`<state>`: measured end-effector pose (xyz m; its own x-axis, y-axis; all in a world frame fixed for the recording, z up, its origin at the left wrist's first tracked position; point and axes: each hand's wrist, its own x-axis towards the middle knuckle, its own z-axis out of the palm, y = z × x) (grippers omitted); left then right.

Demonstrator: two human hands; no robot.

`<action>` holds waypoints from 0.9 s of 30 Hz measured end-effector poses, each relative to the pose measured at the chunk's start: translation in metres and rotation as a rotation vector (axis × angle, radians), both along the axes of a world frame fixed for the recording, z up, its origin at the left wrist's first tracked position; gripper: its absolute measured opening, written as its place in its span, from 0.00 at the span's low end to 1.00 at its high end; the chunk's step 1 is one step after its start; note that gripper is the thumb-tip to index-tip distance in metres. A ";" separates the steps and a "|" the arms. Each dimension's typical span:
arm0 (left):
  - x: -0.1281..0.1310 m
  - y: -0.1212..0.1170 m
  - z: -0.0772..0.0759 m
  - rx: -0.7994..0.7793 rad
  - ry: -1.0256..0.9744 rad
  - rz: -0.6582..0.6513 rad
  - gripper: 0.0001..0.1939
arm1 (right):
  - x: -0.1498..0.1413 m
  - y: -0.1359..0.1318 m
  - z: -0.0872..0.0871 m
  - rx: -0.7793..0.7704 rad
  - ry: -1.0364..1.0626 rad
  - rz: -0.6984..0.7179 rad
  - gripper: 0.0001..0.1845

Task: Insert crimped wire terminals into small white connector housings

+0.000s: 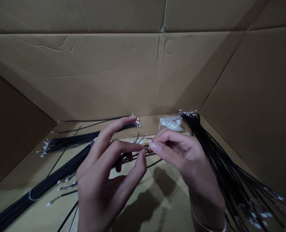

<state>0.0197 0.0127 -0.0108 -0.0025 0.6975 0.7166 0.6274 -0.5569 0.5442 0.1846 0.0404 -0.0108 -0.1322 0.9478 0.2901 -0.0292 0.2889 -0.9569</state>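
My left hand (pixel 104 180) and my right hand (pixel 181 158) meet at the middle, over a cardboard surface. My left thumb and fingers pinch the end of a thin black cable (pixel 133 156) with small coloured wire tips (pixel 143 139). The right thumb and forefinger are pinched together at the same cable end, holding something too small to make out. A thin bracelet (pixel 210 227) circles my right wrist.
Bundles of black cables with white connectors lie at the left (pixel 60 145) and lower left (pixel 36 191). A fanned bundle (pixel 220 167) lies at the right. A clear bag of small white parts (pixel 171 123) sits at the back. Cardboard walls (pixel 109 74) enclose the area.
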 end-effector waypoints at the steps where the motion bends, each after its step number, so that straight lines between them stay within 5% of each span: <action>1: -0.001 0.000 0.000 -0.005 0.004 -0.008 0.06 | 0.000 0.000 0.001 0.035 -0.020 -0.001 0.09; 11: -0.004 0.002 0.002 -0.029 0.018 -0.047 0.06 | 0.002 0.001 0.004 0.284 -0.151 -0.028 0.10; 27: -0.003 0.006 0.001 -0.004 0.021 -0.073 0.06 | 0.002 0.005 0.000 0.359 -0.189 0.039 0.09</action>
<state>0.0172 0.0182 -0.0102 0.0630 0.6979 0.7134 0.5964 -0.5995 0.5338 0.1866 0.0459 -0.0113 -0.2482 0.7838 0.5693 0.1199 0.6080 -0.7848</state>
